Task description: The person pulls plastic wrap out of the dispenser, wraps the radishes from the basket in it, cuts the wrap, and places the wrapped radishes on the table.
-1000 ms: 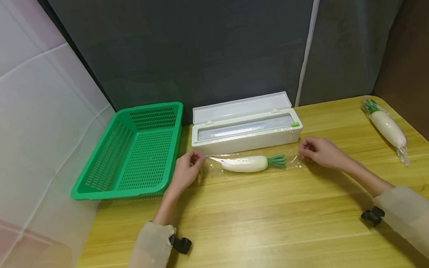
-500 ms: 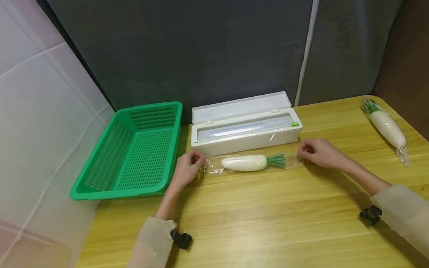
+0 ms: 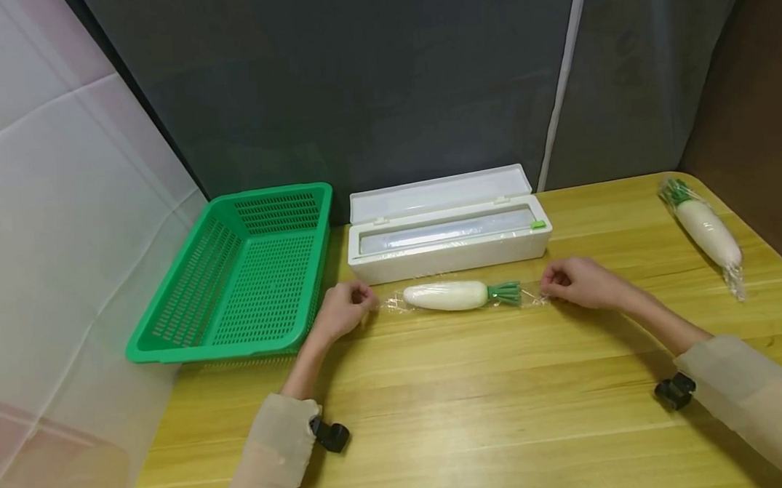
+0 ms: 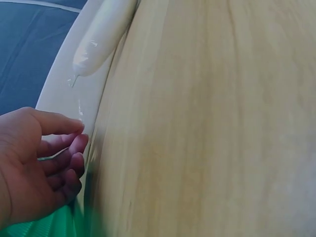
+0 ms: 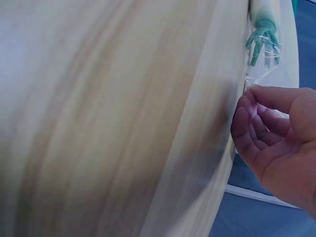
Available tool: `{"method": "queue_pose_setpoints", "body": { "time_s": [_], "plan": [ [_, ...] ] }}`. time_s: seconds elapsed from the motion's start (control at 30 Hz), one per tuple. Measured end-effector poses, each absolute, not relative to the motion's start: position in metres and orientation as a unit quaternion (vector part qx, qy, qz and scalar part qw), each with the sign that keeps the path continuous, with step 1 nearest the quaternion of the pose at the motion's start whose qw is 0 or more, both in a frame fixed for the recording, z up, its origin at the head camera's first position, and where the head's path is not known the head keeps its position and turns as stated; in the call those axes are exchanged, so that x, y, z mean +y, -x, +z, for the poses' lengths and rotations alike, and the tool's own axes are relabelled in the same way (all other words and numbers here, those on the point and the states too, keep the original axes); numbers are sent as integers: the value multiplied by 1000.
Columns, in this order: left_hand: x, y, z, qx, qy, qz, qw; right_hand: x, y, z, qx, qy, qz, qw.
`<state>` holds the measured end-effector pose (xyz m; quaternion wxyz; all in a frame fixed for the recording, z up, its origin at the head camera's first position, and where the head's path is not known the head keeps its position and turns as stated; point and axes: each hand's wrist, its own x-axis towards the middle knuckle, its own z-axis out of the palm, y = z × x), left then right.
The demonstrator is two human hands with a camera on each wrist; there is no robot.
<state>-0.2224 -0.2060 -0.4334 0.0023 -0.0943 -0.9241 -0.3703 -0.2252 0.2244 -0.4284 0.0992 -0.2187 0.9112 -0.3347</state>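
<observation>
A white radish (image 3: pixel 446 296) with short green stems lies sideways between the two hands, wrapped in clear plastic film (image 3: pixel 393 302) that sticks out past both its ends. My left hand (image 3: pixel 343 311) pinches the film end beyond the radish's tip; the left wrist view shows thumb and forefinger meeting there. At the stem end, my right hand (image 3: pixel 579 282) pinches the other film end, gathered narrow at the fingertips in the right wrist view. Just behind the radish stands a white cling film box (image 3: pixel 450 256), its lid (image 3: pixel 441 192) raised and a roll inside.
A green plastic basket (image 3: pixel 219 351) stands on the left, close to the left hand. Another film-wrapped radish (image 3: pixel 708 231) lies at the far right of the wooden table (image 3: pixel 477 415). A dark wall (image 3: pixel 358 92) rises behind the table.
The film at both ends of the radish has drawn in from a wider flat sheet to narrower gathered ends. Both hands have shifted slightly toward the table's front; both still pinch the film.
</observation>
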Motion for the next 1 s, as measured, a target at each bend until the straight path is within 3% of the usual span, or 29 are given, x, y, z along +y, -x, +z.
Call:
{"method": "queue_pose_setpoints", "body": {
  "time_s": [0.23, 1.0],
  "plan": [
    [-207, 219, -432, -926, 98, -365, -22, 223, 225, -430, 911, 227, -330, 99],
    [-205, 214, -429, -913, 88, -398, 0, 230, 221, -430, 896, 216, -377, 86]
  ]
}}
